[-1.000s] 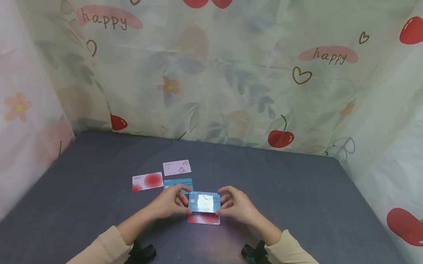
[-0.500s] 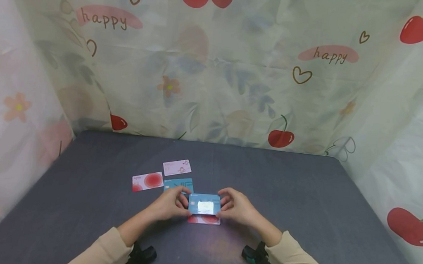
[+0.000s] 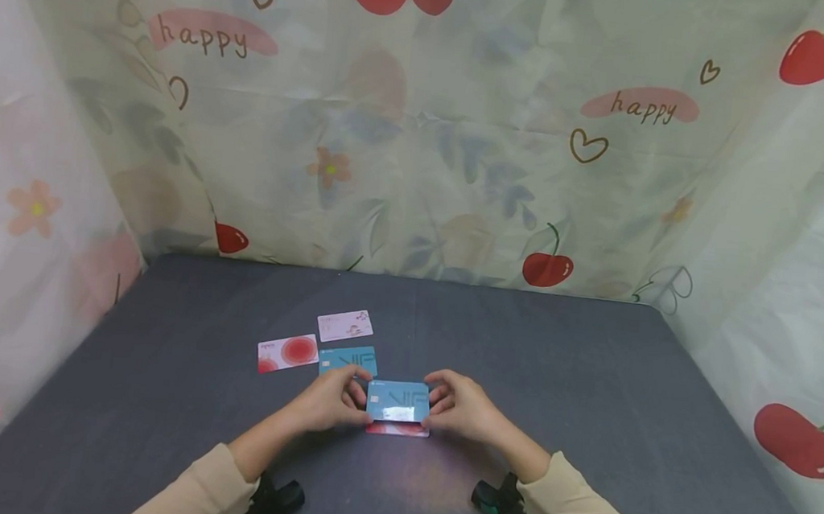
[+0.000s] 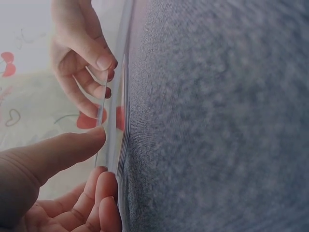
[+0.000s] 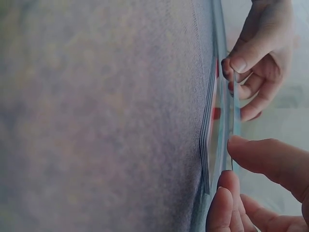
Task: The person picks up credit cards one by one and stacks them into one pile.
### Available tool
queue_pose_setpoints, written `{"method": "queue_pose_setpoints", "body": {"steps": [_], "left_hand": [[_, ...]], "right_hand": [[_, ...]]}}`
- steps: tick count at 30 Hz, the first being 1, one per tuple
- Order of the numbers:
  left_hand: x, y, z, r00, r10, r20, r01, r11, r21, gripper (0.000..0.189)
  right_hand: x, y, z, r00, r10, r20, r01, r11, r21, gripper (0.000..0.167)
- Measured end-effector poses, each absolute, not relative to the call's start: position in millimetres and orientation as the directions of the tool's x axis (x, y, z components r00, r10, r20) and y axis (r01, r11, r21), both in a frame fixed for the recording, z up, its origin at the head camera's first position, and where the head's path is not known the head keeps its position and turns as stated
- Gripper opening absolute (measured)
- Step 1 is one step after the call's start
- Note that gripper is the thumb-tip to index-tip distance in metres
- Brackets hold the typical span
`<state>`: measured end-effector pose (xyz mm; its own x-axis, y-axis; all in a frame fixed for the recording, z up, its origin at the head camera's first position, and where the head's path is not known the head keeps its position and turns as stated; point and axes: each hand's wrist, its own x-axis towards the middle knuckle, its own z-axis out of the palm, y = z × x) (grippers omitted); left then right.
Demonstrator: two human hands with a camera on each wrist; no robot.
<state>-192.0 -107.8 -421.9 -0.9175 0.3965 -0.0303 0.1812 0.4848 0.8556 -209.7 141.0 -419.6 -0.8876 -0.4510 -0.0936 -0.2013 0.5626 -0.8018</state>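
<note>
A blue VIP card (image 3: 398, 397) is held by its two short ends, my left hand (image 3: 331, 397) pinching one side and my right hand (image 3: 467, 407) the other. Both thumbs sit at the near corners, with the fingers along the far ones. Just beneath it, a stack of cards (image 3: 398, 430) shows a red-and-white strip of its top card. From the side in the right wrist view, the held card (image 5: 236, 118) is apart from the several stacked cards (image 5: 208, 130) that lie on the table.
Left of the hands lie a second blue VIP card (image 3: 349, 355), a red-and-white card (image 3: 288, 354) and a pale pink card (image 3: 344, 326). They rest on the dark grey tabletop (image 3: 521, 346). A cherry-patterned curtain (image 3: 420, 153) encloses the back and sides.
Both hands have brought the blue card slightly toward the person, so it covers more of the stack's top card. The glare on it has slid lower, and its VIP lettering now shows.
</note>
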Motion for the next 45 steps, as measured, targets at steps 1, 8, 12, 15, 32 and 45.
{"method": "queue_pose_setpoints", "body": {"steps": [1,8,12,15,32,45], "left_hand": [[-192.0,-107.2,-421.6,-0.919,0.392,-0.033,0.178,0.490,0.854,0.053],[-191.0,-104.9,-421.1,-0.929,0.367,-0.047,0.162,0.518,0.840,0.052],[-190.8,-104.4,-422.3,-0.928,0.372,-0.034,0.180,0.525,0.832,0.051],[-190.6,-103.7,-423.4,-0.927,0.374,-0.031,0.188,0.535,0.824,0.050],[-189.2,-102.5,-425.9,-0.927,0.374,-0.035,0.192,0.553,0.811,0.050],[-187.8,-100.0,-424.8,-0.934,0.349,-0.075,0.157,0.591,0.791,0.049]], "right_hand": [[-209.6,141.0,-419.3,-0.886,-0.454,-0.093,-0.204,0.561,-0.802,0.057],[-209.2,141.1,-418.3,-0.880,-0.464,-0.102,-0.201,0.557,-0.806,0.058],[-209.1,141.5,-419.7,-0.875,-0.473,-0.104,-0.206,0.556,-0.805,0.057],[-208.4,142.2,-421.0,-0.870,-0.484,-0.098,-0.216,0.551,-0.806,0.056],[-205.0,143.6,-421.6,-0.860,-0.502,-0.096,-0.239,0.561,-0.793,0.053],[-206.1,143.1,-423.3,-0.858,-0.503,-0.106,-0.242,0.578,-0.779,0.053]]}}
